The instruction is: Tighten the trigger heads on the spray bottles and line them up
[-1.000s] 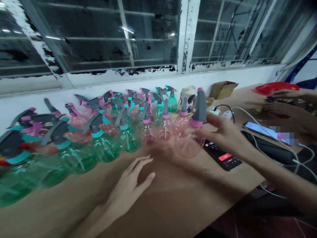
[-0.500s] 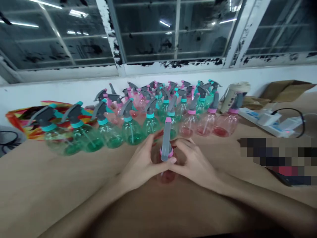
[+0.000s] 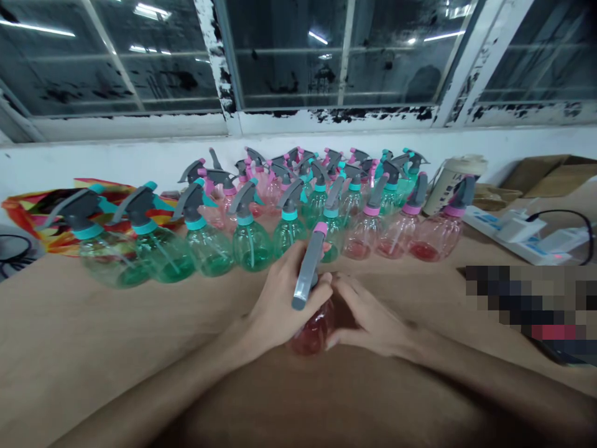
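Note:
A pink see-through spray bottle (image 3: 313,330) with a grey trigger head stands on the brown table (image 3: 140,348) right in front of me. My left hand (image 3: 284,298) is wrapped round its neck and trigger head, which tilts toward me. My right hand (image 3: 370,317) is closed against the bottle's right side. Behind them stands a row of green spray bottles (image 3: 249,239) and pink spray bottles (image 3: 396,233), with several more crowded at the wall.
A white power strip (image 3: 517,239) with plugs and a black cable lies at the right. A cream cup (image 3: 450,180) and a cardboard box (image 3: 545,171) sit beyond it. A red and yellow bag (image 3: 32,211) lies at the far left.
My right hand carried the pink bottle from the right to the table in front of me, and my left hand joined it. The trigger head has since turned and tilted in my left hand.

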Demonstrator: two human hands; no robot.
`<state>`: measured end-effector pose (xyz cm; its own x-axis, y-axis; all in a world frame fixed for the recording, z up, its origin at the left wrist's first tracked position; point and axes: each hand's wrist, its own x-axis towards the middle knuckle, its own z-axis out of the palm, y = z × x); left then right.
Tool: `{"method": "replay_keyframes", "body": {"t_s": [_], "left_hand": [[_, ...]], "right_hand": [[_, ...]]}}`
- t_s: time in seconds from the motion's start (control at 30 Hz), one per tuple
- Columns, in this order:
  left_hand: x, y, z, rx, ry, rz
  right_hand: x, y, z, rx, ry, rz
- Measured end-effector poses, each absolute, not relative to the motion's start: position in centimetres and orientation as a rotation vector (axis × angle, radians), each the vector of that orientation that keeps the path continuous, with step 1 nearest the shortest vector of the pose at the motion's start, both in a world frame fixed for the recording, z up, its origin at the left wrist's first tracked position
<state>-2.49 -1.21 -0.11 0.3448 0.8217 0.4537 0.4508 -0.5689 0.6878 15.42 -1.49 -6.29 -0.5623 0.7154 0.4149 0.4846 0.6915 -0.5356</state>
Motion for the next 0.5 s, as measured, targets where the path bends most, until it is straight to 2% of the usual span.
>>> {"method": "replay_keyframes", "body": {"t_s": [0.23,0.5], "left_hand": [[-1.6,-1.1,-0.7,2.157,1.04,1.197],[-1.7,0.2,0.0,2.282,0.931,1.155]], "right_hand": [[20.9,1.6,-10.4,-1.101,-2.357,0.323],[21.1,1.8,-10.6,-1.172,-2.371,0.243]]}}
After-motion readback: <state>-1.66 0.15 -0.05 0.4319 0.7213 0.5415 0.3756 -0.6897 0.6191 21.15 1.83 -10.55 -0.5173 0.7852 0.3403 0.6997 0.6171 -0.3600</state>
